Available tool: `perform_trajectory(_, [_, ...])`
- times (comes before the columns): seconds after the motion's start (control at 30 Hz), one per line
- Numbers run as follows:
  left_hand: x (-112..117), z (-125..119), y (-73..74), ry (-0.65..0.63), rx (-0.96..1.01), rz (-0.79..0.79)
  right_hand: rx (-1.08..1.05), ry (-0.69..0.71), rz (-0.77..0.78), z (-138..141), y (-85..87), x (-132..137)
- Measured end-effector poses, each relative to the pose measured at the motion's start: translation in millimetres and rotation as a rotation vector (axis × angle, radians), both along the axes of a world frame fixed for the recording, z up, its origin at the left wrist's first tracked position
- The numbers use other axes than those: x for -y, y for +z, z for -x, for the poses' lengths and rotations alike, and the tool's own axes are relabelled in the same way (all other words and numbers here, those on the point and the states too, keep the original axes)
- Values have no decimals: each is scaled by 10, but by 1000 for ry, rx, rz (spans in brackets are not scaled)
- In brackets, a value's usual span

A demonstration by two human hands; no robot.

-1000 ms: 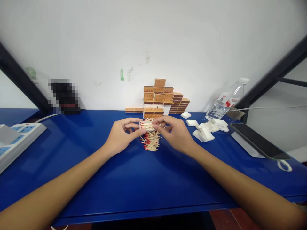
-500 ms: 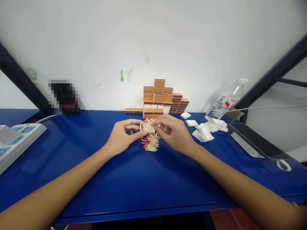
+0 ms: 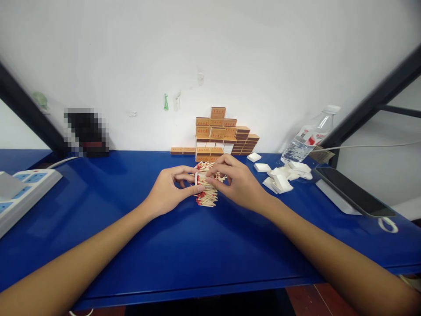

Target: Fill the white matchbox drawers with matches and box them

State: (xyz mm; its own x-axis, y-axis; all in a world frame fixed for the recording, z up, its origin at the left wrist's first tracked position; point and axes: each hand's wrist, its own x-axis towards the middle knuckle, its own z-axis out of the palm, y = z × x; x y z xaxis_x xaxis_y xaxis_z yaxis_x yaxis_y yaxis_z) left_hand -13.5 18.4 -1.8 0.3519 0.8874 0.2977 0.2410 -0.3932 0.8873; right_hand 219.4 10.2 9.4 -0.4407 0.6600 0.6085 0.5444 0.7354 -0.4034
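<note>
My left hand [image 3: 171,188] grips a small white matchbox tray [image 3: 196,179] between thumb and fingers, above the table. Red-tipped matches lie in the tray, and its right part is covered by my other hand. The fingers of my right hand [image 3: 235,179] are pinched together at the tray's right end, touching the matches there. Whatever sits between those fingertips is too small to make out. Below and behind both hands, a pile of loose matches [image 3: 207,199] lies on the blue table, most heads pointing left.
Brown matchboxes [image 3: 210,131] stand stacked against the wall. Several white trays [image 3: 281,182] are heaped to the right, near a tilted water bottle [image 3: 305,138] and a phone [image 3: 355,191]. A power strip [image 3: 29,188] lies at the left, with a pixelated dark object [image 3: 87,131] behind it.
The tray has turned in my left hand, so less of its inside shows. My right fingertips have come slightly left over its end. The camera view has shifted a little.
</note>
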Motion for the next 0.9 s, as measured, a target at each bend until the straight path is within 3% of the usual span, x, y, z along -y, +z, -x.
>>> perform_trajectory(0.63, [21,-4,-9,19,-5,41,42,49,-38,10,-2,15])
perform_trajectory(0.9, [33,-12,8,26,-58,-10,59,-12,3,2,-7,6])
